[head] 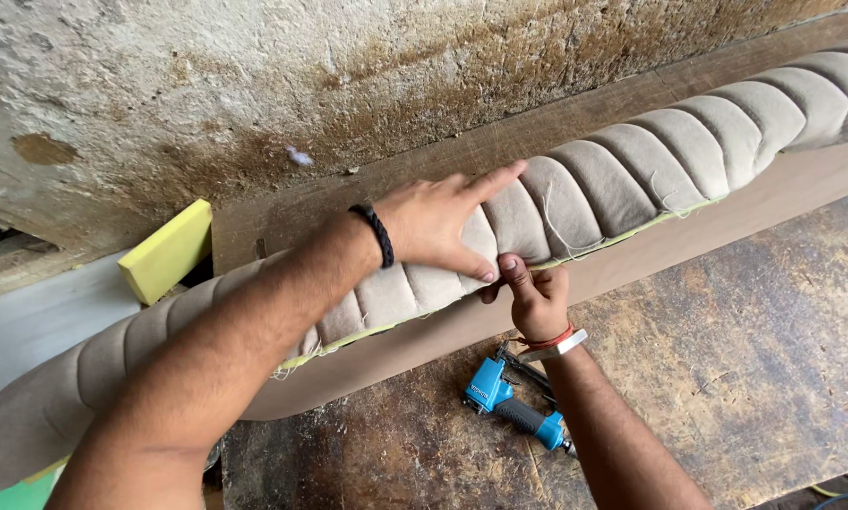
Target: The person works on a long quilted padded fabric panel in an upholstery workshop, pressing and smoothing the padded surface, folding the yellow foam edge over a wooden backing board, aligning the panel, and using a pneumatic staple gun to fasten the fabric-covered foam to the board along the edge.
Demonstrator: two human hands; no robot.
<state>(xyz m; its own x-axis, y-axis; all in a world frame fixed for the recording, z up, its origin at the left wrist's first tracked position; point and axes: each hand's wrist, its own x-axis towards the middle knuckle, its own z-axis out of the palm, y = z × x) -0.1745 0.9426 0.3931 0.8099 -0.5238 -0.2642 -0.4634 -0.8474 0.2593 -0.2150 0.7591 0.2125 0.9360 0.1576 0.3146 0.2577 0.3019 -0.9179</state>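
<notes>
A long beige channel-tufted cushion [650, 156] lies across a brown board [726, 222], running from lower left to upper right. My left hand [438, 222], with a black braided band at the wrist, presses flat on top of the padded ribs. Below it, my right hand [532, 295] pinches the cushion's lower fabric edge where a thin yellow-green foam strip shows; a red thread and a metal band circle its wrist. A blue pneumatic stapler [513, 401] lies on the worn workbench just under my right forearm, held by neither hand.
A yellow foam block [167, 250] leans at the left by a stained, rough wall [254, 85]. The scuffed dark workbench [754, 378] stretches to the right. A green surface shows at the bottom left corner, and thin cables lie at the bottom right.
</notes>
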